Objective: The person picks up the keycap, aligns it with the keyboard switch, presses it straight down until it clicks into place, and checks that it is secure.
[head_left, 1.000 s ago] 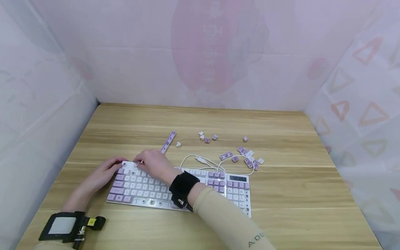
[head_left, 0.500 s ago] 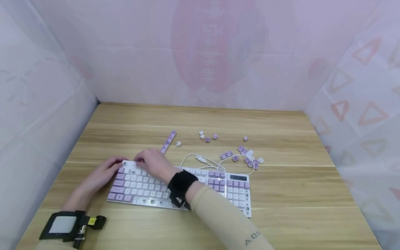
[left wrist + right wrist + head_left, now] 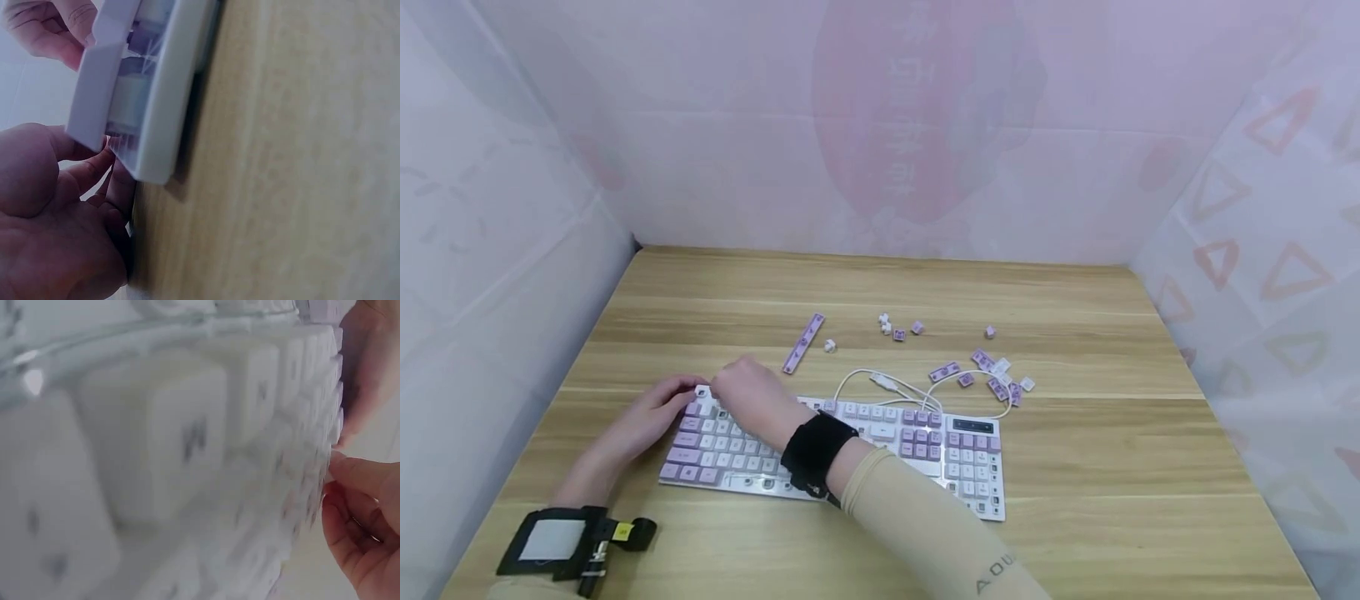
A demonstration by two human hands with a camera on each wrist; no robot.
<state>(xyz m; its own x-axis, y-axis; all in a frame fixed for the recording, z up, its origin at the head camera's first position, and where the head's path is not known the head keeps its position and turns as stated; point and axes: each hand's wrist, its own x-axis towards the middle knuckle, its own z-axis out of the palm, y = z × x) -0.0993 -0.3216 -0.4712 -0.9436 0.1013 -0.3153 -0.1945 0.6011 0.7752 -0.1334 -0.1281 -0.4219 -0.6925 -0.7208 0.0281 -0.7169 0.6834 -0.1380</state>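
Note:
A white and lilac keyboard (image 3: 733,450) lies slightly tilted on the wooden table, with bare switches in several places. At its far left corner my left hand (image 3: 651,412) holds the edge, thumb against the side; the left wrist view shows this palm (image 3: 59,231) close by a lilac keycap (image 3: 94,94). My right hand (image 3: 756,400) is over the upper left rows, its back hiding the fingertips in the head view. In the right wrist view, thumb and curled fingers (image 3: 353,534) pinch together at the keyboard's far edge; the small keycap between them is mostly hidden.
Behind the keyboard lie a long lilac spacebar (image 3: 803,343), white loose keycaps (image 3: 885,323) and a lilac cluster of keycaps (image 3: 997,387). A white cable (image 3: 850,375) with a USB plug (image 3: 883,382) loops there. Fabric walls (image 3: 880,125) stand around the table.
My right hand has shifted slightly left and turned, its wrist moving left and showing more of the keyboard's middle. The left hand stays at the corner.

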